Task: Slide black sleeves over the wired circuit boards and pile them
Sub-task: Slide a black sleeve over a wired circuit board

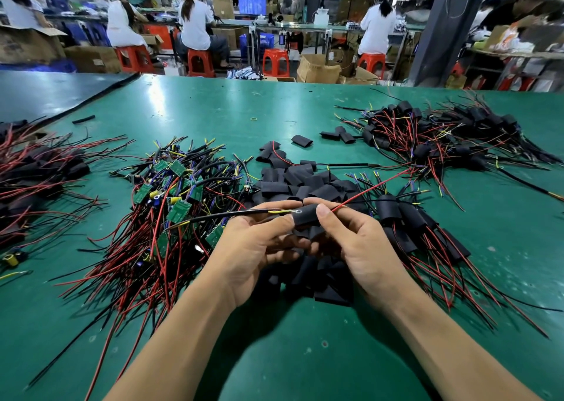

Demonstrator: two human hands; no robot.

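A black sleeve (306, 215) is held above the table between both hands, with a wired board inside it. My left hand (259, 242) grips its left end, where a black cable and a yellow wire come out. My right hand (351, 235) pinches the right end with thumb on top; a red wire leaves there toward the upper right. Under my hands lies a heap of empty black sleeves (305, 184). Bare green circuit boards with red and black wires (171, 193) are heaped to the left. Sleeved boards (403, 217) lie just right of my hands.
A larger pile of sleeved boards (451, 138) sits at the far right, another (33, 171) at the left edge. The green table (213, 110) ends at the back, where several people sit on red stools among cardboard boxes.
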